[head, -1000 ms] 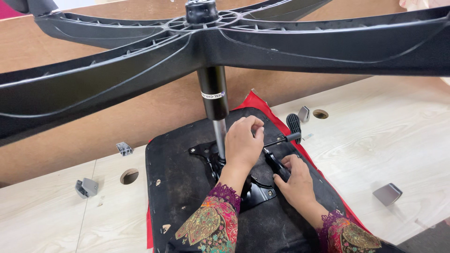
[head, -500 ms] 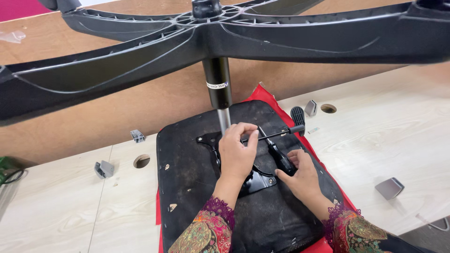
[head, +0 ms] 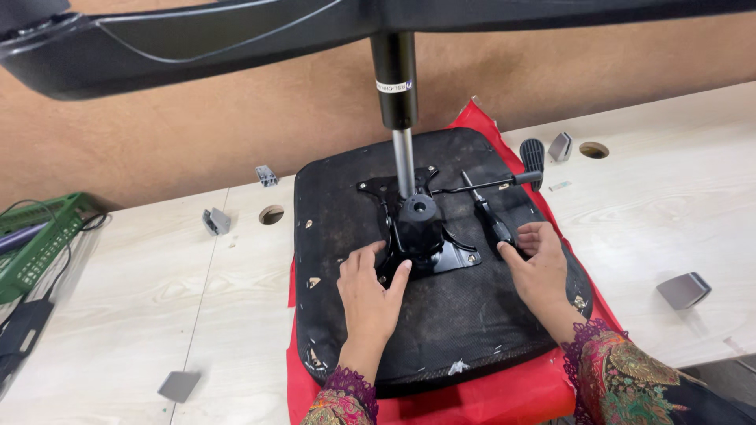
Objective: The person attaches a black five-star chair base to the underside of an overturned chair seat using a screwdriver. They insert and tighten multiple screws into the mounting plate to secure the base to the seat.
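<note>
An upturned black chair seat (head: 441, 315) lies on a red cloth (head: 488, 393) on the pale wooden table. A black metal mechanism plate (head: 429, 244) is mounted on it, and a gas cylinder (head: 396, 86) rises from the plate to the black star base (head: 181, 39) overhead. My left hand (head: 370, 291) rests flat on the seat, fingers spread, fingertips touching the plate's near left edge. My right hand (head: 539, 267) sits to the right of the plate, fingers curled around the handle end of a black screwdriver (head: 490, 216). The lever (head: 492, 185) sticks out to the right.
A green wire basket (head: 39, 236) with cables stands at the left edge. Small grey metal brackets (head: 215, 221) and a grey wedge (head: 683, 290) lie on the table, which has round holes (head: 272, 214). A brown board wall (head: 197, 134) runs behind.
My left hand has come off the top of the mechanism and now lies at the plate's near edge. My right hand and the screwdriver have drawn back to the right.
</note>
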